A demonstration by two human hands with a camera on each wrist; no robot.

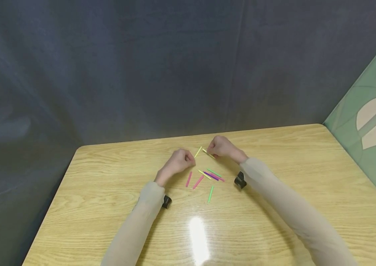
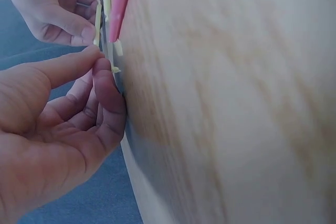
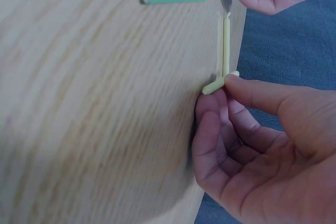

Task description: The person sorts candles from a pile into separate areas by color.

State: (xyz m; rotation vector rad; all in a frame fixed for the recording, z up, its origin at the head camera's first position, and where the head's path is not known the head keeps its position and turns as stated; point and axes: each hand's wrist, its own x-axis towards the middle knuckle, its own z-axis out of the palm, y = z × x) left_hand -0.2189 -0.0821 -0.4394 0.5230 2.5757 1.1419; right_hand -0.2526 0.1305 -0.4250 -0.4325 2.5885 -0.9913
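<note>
My right hand point(image 1: 221, 146) pinches a thin yellow candle point(image 3: 212, 86) between thumb and fingertips, close over the wooden table. Both ends of it stick out past the fingers. A second yellow candle point(image 1: 198, 152) lies slantwise between the hands, its far end near the held one, its wick end pointing toward my left hand point(image 1: 182, 159). The left thumb and index tip meet beside that wick point(image 2: 116, 70), with nothing visible between them; in the right wrist view a small gap separates the left fingers from the candle. Both hands hover at the table's far part.
Nearer me lies a loose cluster with a purple candle point(image 1: 212, 176), a green candle point(image 1: 215, 173) and others. Two pink candles point(image 1: 189, 179) and a green candle point(image 1: 210, 194) lie apart from it. The wooden table point(image 1: 101, 192) ends at a dark curtain point(image 1: 174, 74).
</note>
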